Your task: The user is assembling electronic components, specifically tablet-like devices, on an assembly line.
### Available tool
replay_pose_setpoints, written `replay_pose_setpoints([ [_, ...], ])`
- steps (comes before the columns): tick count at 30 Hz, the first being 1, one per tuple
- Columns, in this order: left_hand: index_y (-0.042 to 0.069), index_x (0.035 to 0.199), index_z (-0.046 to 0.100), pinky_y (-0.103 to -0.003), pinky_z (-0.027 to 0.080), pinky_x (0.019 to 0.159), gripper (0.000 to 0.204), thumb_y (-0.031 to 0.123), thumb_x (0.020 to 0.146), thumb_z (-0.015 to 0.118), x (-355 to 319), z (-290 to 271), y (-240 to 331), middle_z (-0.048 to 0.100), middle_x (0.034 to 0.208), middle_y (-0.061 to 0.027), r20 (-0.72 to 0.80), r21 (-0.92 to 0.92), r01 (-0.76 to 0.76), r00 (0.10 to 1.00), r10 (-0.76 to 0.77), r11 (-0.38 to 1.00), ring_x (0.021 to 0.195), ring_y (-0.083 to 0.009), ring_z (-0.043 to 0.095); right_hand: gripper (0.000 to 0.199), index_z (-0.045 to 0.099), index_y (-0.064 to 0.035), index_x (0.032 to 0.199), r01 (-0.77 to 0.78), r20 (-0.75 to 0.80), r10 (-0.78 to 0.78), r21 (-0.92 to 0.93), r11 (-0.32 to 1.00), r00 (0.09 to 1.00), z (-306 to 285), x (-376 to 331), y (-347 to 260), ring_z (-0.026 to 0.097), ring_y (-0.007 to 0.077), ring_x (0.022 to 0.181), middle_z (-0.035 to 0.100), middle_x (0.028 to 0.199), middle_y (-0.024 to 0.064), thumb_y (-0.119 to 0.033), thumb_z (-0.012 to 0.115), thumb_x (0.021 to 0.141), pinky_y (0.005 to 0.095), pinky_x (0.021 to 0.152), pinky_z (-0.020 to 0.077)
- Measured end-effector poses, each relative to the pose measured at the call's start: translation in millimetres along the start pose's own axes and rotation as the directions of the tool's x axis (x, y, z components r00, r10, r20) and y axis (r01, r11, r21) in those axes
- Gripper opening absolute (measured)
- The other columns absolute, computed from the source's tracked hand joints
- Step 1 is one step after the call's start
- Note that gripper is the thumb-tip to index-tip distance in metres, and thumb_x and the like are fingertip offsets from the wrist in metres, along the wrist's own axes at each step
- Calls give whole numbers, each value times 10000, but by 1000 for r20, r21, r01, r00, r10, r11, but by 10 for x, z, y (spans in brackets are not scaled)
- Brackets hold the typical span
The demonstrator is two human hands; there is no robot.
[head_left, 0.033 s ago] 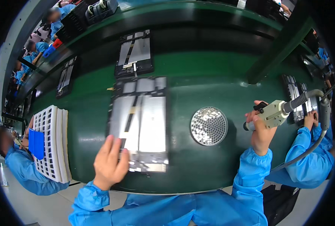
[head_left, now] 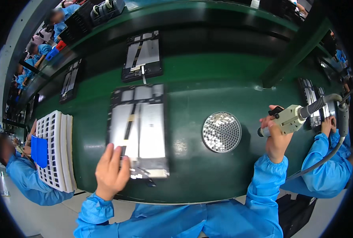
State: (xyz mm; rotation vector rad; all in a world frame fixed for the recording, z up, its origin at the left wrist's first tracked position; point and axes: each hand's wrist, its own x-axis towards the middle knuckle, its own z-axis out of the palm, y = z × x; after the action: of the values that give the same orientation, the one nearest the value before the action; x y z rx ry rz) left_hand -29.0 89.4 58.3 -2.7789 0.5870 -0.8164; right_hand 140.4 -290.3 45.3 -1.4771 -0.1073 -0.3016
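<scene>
An opened tablet with bare silver battery panels and a dark ribbon lies on the green bench in front of me, smeared by motion. My left hand rests its stretched fingers on the tablet's lower left part. At the right, my right hand is wrapped round a cream-coloured, boxy hand tool with a black lever and a dark round end, fed by a thick grey cable. The tool's exact kind does not show. Between the tablet and this hand stands a round metal disc full of small holes.
Another opened tablet lies beyond, and a third at the far left. A stack of white foam trays sits at the left edge. A green post rises at the right. Co-workers in blue sit on both sides.
The tablet has shifted left and turned slightly, with my left hand moving a little left along with it. My right hand and the tool look nearly unchanged.
</scene>
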Motion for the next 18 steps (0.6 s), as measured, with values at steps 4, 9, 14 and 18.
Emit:
replay_pose_setpoints([
  [4,-7,982,581,-466,551,745,236,29,765,666,-357,128,-385,616,1061,-250,95,96,6,995,-15,995,1020,-447,609,407,520,62,1138,33,66,-32,-12,999,997,-44,32,48,553,162,670,558,771,61,-59,608,759,330,693,502],
  [9,2,972,595,-464,551,771,210,14,770,651,-103,293,-490,620,1069,-236,43,55,-61,997,59,997,1025,-440,608,416,515,71,1142,29,64,-29,-2,1000,998,-37,14,80,551,163,659,555,757,61,-81,616,767,333,696,500],
  [14,-9,971,618,-453,548,805,208,-15,764,644,97,430,-634,626,1075,-232,-78,66,-16,997,21,998,1041,-441,606,418,518,71,1142,38,68,-38,1,999,997,-2,18,82,548,166,654,555,742,61,-94,620,772,339,699,500],
  [18,-61,1084,582,-494,513,878,304,-54,782,615,295,347,-774,601,1145,-278,-287,89,129,953,-98,988,1063,-474,590,425,521,74,1140,42,53,-41,-20,999,998,-26,-8,73,550,166,653,557,742,64,-107,629,771,342,697,501],
])
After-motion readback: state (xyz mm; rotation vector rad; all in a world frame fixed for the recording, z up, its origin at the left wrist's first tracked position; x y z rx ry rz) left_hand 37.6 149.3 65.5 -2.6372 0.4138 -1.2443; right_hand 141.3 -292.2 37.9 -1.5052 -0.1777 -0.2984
